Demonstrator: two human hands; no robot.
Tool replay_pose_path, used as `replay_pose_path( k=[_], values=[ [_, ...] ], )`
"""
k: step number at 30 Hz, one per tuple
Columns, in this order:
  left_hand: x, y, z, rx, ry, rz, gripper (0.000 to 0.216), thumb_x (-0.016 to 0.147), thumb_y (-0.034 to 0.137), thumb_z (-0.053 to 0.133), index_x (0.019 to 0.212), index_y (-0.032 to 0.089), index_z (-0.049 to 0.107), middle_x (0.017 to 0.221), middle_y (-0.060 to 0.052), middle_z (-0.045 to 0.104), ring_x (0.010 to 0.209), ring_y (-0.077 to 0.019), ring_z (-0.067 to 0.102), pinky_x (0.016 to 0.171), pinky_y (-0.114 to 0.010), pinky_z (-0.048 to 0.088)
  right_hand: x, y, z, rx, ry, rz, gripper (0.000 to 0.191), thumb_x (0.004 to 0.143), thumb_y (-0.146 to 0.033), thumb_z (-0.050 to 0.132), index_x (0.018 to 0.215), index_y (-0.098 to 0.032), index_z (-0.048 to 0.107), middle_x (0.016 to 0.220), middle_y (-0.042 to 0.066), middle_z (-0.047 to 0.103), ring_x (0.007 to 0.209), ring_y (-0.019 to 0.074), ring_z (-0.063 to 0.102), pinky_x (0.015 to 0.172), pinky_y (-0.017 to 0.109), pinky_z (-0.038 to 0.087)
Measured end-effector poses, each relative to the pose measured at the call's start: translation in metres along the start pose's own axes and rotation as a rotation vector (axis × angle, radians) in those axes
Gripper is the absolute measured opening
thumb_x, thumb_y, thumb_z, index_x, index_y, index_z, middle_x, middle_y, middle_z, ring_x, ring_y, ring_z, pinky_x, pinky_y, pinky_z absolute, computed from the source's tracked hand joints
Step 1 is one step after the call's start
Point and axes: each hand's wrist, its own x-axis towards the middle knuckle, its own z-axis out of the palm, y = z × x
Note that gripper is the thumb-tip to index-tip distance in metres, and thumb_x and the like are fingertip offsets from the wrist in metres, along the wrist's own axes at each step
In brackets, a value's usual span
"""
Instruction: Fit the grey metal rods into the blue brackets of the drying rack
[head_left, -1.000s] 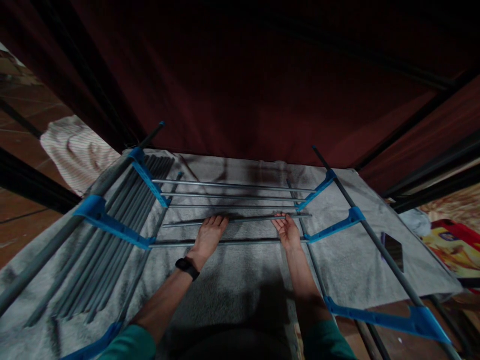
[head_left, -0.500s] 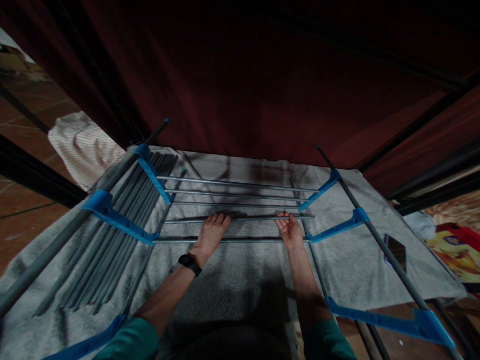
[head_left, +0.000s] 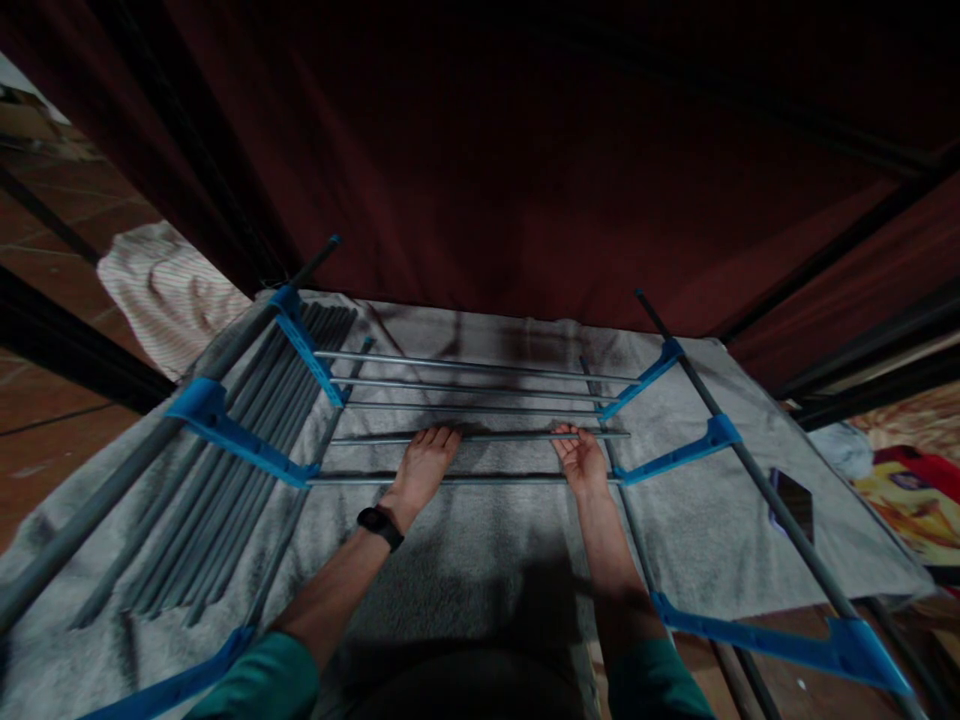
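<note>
A loose grey metal tube (head_left: 510,436) lies crosswise within a rack frame of grey tubes and blue plastic brackets. My left hand (head_left: 427,462), a dark band at its wrist, is closed over the tube left of its middle. Near the tube's right end, my right hand (head_left: 581,458) grips it with the palm turned up. Just nearer to me, a fitted crossbar (head_left: 510,481) joins the left blue bracket (head_left: 240,445) and the right blue bracket (head_left: 679,455). Beyond the loose tube, several crossbars (head_left: 480,390) span the farther pair of brackets.
Several loose grey tubes (head_left: 225,500) lie side by side at the left on the grey cloth (head_left: 480,570). A phone (head_left: 792,505) rests at the right beside the frame's long tube. A dark red curtain (head_left: 480,180) hangs behind. A yellow and red package (head_left: 911,500) sits far right.
Almost nothing differs. Both hands keep their hold on the tube, which stays in about the same place.
</note>
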Motion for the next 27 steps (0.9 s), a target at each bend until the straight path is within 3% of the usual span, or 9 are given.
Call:
replay_pose_path(
  k=[19,27],
  values=[
    [0.0017,0.0006,-0.0043,0.022,0.047,-0.171,0.038,0.088,0.004,0.042,0.118,0.01,0.064,0.107,-0.015,0.067,0.105,-0.0293,0.059,0.104,-0.046,0.038,0.0003,0.0001,0.0016,0.053,0.035,-0.003,0.017,0.09,-0.022,0.052,0.077,-0.019,0.063,0.077,0.002,0.073,0.081,0.0135,0.071,0.085,0.031,0.058],
    [0.001,0.0022,-0.0073,0.06,0.015,-0.205,0.041,0.09,0.005,0.039,0.123,0.012,0.062,0.109,-0.015,0.067,0.102,-0.0306,0.059,0.099,-0.048,0.039,0.003,0.0028,-0.002,0.036,0.012,-0.022,0.018,0.092,-0.025,0.054,0.079,-0.02,0.064,0.078,0.002,0.073,0.084,0.0138,0.071,0.088,0.034,0.058]
  ],
)
